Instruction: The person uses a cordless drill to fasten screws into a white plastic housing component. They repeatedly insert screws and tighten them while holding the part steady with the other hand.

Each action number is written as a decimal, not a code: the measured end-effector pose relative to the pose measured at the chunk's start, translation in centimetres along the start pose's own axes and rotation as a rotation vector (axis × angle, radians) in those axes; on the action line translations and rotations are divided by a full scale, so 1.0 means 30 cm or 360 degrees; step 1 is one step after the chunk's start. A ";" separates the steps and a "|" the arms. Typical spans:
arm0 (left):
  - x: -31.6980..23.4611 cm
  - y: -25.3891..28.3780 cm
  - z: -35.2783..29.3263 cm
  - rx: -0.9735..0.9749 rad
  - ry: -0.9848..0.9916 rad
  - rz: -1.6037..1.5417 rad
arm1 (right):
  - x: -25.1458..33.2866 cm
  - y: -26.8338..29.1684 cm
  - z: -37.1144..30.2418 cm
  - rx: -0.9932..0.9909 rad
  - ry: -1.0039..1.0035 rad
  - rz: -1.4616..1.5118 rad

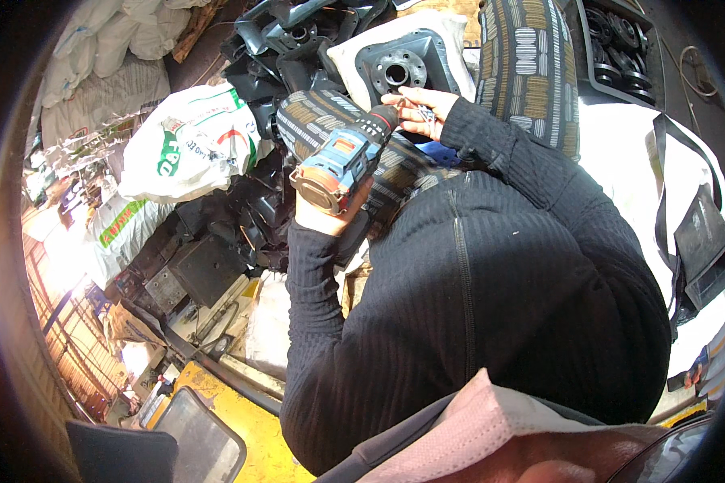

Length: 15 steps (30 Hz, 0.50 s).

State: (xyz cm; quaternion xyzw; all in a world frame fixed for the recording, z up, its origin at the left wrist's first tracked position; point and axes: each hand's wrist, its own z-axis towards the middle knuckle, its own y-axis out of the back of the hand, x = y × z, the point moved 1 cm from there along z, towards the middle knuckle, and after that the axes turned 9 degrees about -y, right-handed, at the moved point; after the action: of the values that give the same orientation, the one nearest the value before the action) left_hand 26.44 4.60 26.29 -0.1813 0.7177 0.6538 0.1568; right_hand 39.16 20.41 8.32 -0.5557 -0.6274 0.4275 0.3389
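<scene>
My left hand (330, 218) is wrapped round the grip of a blue cordless drill (348, 159), which points up and to the right. At the drill's tip is my right hand (431, 109), its fingers pinched together and several thin silver screws (428, 119) showing between them. Just beyond both hands, a dark grey moulded plastic part with a round metal flange (398, 72) and a centre hole rests on white padding (457, 56). The drill bit itself is too small to make out against the fingers.
More dark plastic parts (298, 36) are heaped at the far left of the flange. A crate (616, 48) of round black parts stands at far right. Patterned cloth (532, 72) covers my legs. White plastic sacks (193, 145) lie left; a white bag (620, 149) is at right.
</scene>
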 end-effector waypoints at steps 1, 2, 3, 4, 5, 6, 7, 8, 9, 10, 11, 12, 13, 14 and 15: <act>0.004 -0.001 0.003 0.0020 -0.0032 0.0026 | 0.002 0.019 0.012 0.0112 -0.0021 0.0010; 0.010 -0.018 0.003 -0.0043 0.0061 -0.0185 | 0.003 0.036 0.022 0.0225 -0.0043 0.0020; 0.020 -0.056 -0.002 -0.0106 0.0153 -0.0395 | -0.002 0.059 0.029 0.0075 -0.0058 0.0026; 0.024 -0.054 -0.008 0.0074 0.0102 -0.0275 | -0.010 0.027 0.019 -0.0062 -0.0085 0.0044; 0.028 -0.054 -0.012 0.0242 0.0027 -0.0164 | -0.015 -0.005 0.004 -0.0208 -0.0105 0.0056; 0.033 -0.053 -0.015 0.0401 -0.0060 -0.0061 | -0.018 -0.029 -0.005 -0.0308 -0.0062 0.0054; -0.052 -0.020 0.016 0.0240 0.0277 -0.0452 | -0.016 0.006 0.007 -0.0215 -0.0062 0.0109; -0.049 -0.032 0.009 0.0177 0.0328 -0.0609 | -0.017 0.053 0.027 -0.0119 -0.0070 0.0161; -0.040 -0.051 -0.003 0.0114 0.0378 -0.0766 | -0.022 0.098 0.043 -0.0025 -0.0077 0.0212; -0.031 -0.065 -0.016 0.0042 0.0441 -0.0917 | -0.020 0.088 0.043 -0.0081 -0.0054 0.0244; -0.035 -0.060 -0.018 0.0040 0.0408 -0.0779 | -0.012 0.024 0.022 -0.0294 0.0020 0.0228; -0.039 -0.054 -0.018 0.0040 0.0375 -0.0640 | -0.016 -0.016 0.011 -0.0300 0.0030 0.0207; -0.036 -0.056 -0.009 0.0071 0.0283 -0.0427 | -0.013 -0.032 0.002 -0.0316 0.0056 0.0183; -0.031 -0.056 0.001 0.0091 0.0194 -0.0200 | -0.014 -0.027 0.006 -0.0304 0.0067 0.0169; -0.028 -0.057 0.008 0.0102 0.0112 0.0025 | -0.017 -0.016 0.014 -0.0290 0.0077 0.0156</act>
State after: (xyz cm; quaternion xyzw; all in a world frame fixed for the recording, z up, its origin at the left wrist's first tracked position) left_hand 27.96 4.75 25.15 -0.1936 0.7448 0.6248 0.1321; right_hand 38.65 19.82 8.62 -0.6242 -0.6274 0.3713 0.2807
